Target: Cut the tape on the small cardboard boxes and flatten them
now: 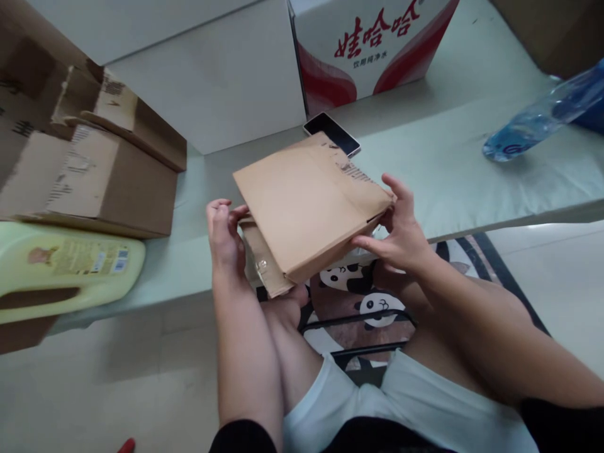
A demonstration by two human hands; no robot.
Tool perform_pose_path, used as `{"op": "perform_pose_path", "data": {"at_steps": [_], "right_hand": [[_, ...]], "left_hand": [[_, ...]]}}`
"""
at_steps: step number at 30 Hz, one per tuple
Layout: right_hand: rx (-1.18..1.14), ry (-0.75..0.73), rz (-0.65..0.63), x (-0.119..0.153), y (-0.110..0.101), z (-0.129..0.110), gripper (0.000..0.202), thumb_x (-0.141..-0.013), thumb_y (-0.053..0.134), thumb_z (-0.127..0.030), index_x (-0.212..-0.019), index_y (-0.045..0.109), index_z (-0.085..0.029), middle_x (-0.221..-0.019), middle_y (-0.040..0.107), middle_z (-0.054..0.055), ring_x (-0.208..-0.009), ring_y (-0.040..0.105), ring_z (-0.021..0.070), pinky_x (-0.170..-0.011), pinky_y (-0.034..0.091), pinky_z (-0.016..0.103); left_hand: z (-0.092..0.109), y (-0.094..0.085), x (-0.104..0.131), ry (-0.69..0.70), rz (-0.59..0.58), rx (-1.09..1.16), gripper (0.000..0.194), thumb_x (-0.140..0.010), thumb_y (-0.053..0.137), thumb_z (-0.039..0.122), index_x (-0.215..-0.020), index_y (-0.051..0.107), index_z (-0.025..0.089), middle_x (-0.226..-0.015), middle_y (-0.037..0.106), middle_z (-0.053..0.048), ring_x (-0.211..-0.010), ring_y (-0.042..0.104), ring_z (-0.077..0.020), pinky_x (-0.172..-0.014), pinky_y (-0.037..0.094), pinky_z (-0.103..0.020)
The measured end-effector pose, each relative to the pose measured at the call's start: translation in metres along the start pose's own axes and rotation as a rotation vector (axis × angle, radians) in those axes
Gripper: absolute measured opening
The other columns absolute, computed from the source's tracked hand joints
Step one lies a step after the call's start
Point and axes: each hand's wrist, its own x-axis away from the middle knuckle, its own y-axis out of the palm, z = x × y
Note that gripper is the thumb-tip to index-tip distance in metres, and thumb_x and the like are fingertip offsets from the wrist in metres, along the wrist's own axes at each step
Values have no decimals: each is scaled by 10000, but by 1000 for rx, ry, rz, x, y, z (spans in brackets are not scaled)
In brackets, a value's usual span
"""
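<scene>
A brown cardboard box [306, 201] is held tilted over the front edge of the covered table. My left hand [225, 233] is at its left side, fingers curled around a taped cardboard flap [267, 261] that sticks out under the box. On the right, my right hand [399, 229] grips the box's right end, thumb below and index finger raised near the top corner. A torn strip with printed marks runs along the box's upper right edge. Just behind the box lies a dark phone [333, 133], partly covered by it.
Cardboard boxes [136, 176] and a yellow-green jug [70, 267] stand at the left of the table [453, 151]. White boxes [212, 82] and a red-and-white carton [368, 56] are behind. A clear bottle [533, 129] lies at the right.
</scene>
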Motion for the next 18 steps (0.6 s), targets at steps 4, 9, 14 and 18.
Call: {"op": "perform_pose_path", "data": {"at_steps": [4, 9, 14, 18], "right_hand": [[113, 18, 59, -3, 1, -4, 758, -751, 760, -414, -1420, 421, -307, -1406, 499, 101, -1035, 640, 263, -868, 588, 455], [109, 103, 70, -4, 6, -6, 664, -783, 670, -312, -1399, 424, -308, -1319, 561, 76, -779, 658, 179, -754, 603, 409], [156, 74, 88, -5, 8, -4, 628, -789, 640, -284, -1387, 448, -268, -1398, 539, 99, -1166, 635, 280, -1035, 532, 486], [188, 86, 100, -6, 8, -5, 609, -796, 640, -292, -1379, 470, -250, -1412, 549, 102, -1372, 496, 303, -1163, 419, 519]], "left_hand": [[12, 3, 4, 123, 51, 137, 388, -706, 728, 345, -1019, 514, 261, -760, 615, 45, -675, 578, -120, -662, 422, -239], [17, 7, 13, -20, -126, 156, 385, -711, 704, 478, -1010, 615, 253, -994, 700, -49, -991, 673, -220, -882, 521, -326], [8, 12, 25, -240, -288, 116, 480, -709, 700, 656, -901, 672, 218, -1056, 714, -127, -1275, 578, -339, -1007, 512, -460], [-1, 14, 26, -151, -268, 95, 611, -702, 623, 792, -906, 671, 218, -1093, 710, -136, -1304, 554, -360, -997, 523, -488]]}}
